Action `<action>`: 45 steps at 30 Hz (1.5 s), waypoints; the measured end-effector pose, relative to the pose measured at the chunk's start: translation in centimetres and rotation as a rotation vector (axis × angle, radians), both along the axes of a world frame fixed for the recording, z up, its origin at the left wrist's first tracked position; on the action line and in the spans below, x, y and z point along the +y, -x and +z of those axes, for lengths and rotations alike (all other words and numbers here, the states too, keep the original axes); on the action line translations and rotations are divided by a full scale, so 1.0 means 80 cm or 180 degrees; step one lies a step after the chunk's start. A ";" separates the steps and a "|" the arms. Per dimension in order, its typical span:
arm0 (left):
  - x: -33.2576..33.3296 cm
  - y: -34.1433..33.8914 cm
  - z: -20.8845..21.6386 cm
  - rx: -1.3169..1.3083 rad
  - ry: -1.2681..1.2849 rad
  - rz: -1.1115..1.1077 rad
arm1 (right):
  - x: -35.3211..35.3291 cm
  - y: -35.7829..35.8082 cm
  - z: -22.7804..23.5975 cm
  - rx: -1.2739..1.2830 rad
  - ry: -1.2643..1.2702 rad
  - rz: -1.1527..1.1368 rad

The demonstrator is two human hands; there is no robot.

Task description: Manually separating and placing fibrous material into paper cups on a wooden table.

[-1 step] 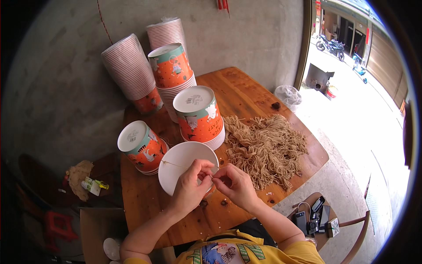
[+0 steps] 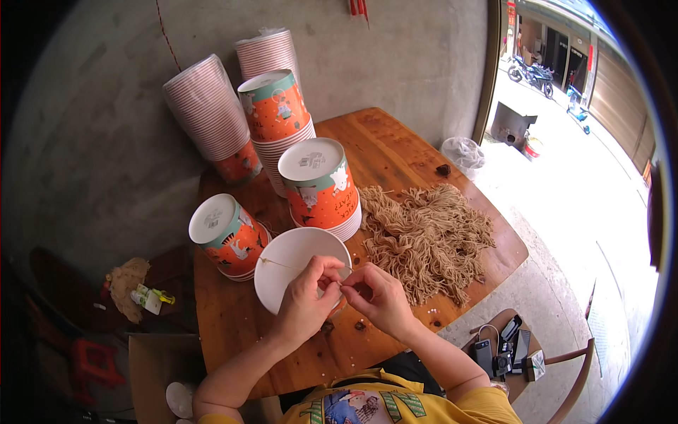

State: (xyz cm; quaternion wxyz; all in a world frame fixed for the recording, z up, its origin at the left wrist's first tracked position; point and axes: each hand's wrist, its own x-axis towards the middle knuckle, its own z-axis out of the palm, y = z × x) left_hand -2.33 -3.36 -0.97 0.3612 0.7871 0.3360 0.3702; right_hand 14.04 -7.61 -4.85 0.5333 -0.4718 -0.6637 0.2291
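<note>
The work in hand looks like fine fingertip handling of one thin strand (image 2: 281,266), perhaps knotting or joining it. Both hands are narrowed to a pinch: the left hand (image 2: 305,300) holds the strand, which trails leftward over the open tub (image 2: 300,242), and the right hand (image 2: 385,300) meets it fingertip to fingertip, seemingly gripping the same strand, though its end is too small to make out. The next move probably calls for a steady left pinch and a small, gentle pull by the right. Counted, there is one open white tub, between the desk's (image 2: 367,134) left edge and its middle, toward the front edge; one heap of tan cords (image 2: 427,244) near the right edge, its strands too tangled to count; and five stacks of tubs (image 2: 321,185) toward the left edge and far left corner, three showing upturned bases
</note>
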 end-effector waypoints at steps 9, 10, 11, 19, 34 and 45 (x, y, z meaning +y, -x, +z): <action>-0.002 0.000 0.002 -0.0035 -0.0014 -0.0005 | -0.001 0.002 0.001 0.0069 0.0018 0.0002; -0.002 0.000 0.002 0.0006 -0.0023 -0.0019 | -0.001 0.002 0.001 0.0070 0.0017 0.0002; -0.003 0.001 0.001 0.0006 -0.0024 -0.0021 | 0.000 0.002 0.001 0.0034 -0.0047 -0.0014; -0.001 0.000 0.000 0.0023 -0.0054 -0.0012 | -0.002 0.005 0.006 0.0131 0.0171 -0.0114; 0.007 0.004 0.001 -0.0342 0.1278 -0.0066 | 0.002 -0.007 -0.001 -0.0188 -0.0328 -0.0148; 0.008 0.004 0.004 -0.0015 0.1159 -0.0007 | 0.009 -0.016 0.008 -0.1059 -0.0997 -0.0230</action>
